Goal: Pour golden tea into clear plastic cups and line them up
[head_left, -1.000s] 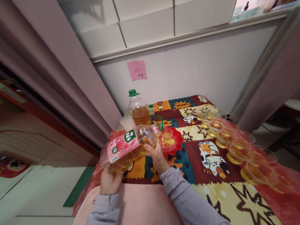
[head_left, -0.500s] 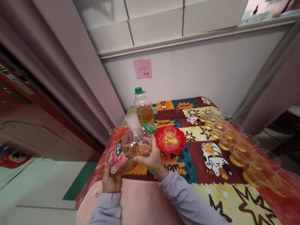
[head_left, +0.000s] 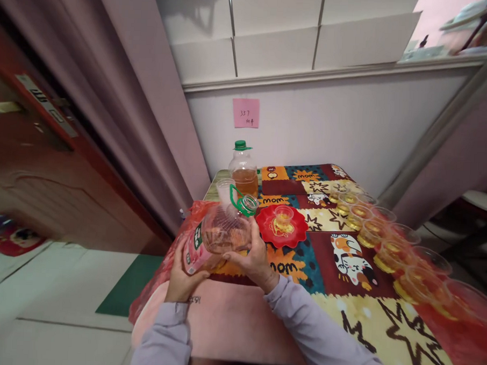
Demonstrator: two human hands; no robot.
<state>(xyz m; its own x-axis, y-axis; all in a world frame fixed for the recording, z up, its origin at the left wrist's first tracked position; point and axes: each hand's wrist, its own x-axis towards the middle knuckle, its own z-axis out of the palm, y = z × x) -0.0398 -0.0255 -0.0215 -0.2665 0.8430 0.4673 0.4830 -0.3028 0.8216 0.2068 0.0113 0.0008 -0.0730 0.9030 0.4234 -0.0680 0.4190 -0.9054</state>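
A clear plastic jug [head_left: 225,235] with a pink label, a green handle ring and an uncapped mouth is tilted to the right between my hands. My left hand [head_left: 185,279] grips its base end. Around its shoulder, near the neck, my right hand [head_left: 257,258] is closed. Amber liquid shows inside the jug. Just right of its mouth, a small clear cup [head_left: 283,216] with yellow liquid stands on a red scalloped plate [head_left: 298,233]. Behind the jug is a stack of clear cups [head_left: 226,192], partly hidden.
A second jug [head_left: 244,169] with a green cap and amber liquid stands at the back left. Rows of cups with yellow liquid [head_left: 370,234] line the table's right side. A pink cloth [head_left: 229,322] covers the near edge. Red plastic film [head_left: 158,275] hangs over the left edge.
My left hand has shifted up around the jug's base end. The jug's mouth has come slightly right and up, nearer the plate. The camera view has turned a little left.
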